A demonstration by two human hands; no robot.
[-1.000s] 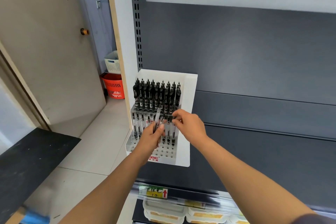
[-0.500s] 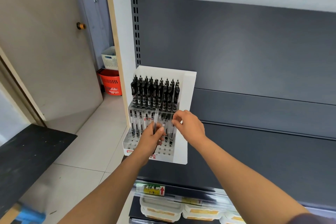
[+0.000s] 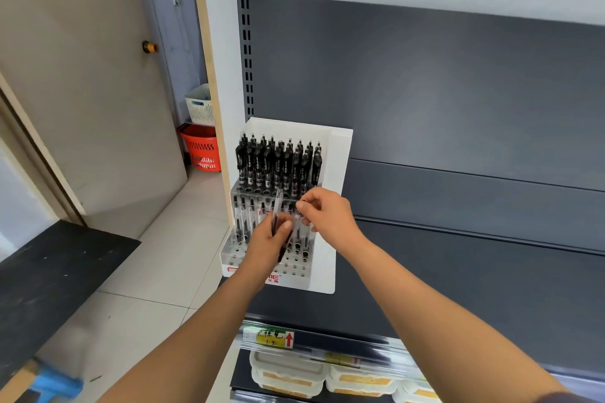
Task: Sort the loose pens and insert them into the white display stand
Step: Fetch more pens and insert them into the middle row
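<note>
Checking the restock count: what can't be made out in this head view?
All in the head view:
- Number of loose pens gripped by the left hand: its fingers cover them.
- Which hole of the white display stand takes the clear pen pinched by the right hand: the left hand hides it.
- Yellow shelf label: writing too small.
- Lidded boxes: cut off at the bottom edge.

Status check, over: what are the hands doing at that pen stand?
Left hand grips loose pens. Right hand pinches one pen at the white display stand. Front holes free, nothing blocking.
</note>
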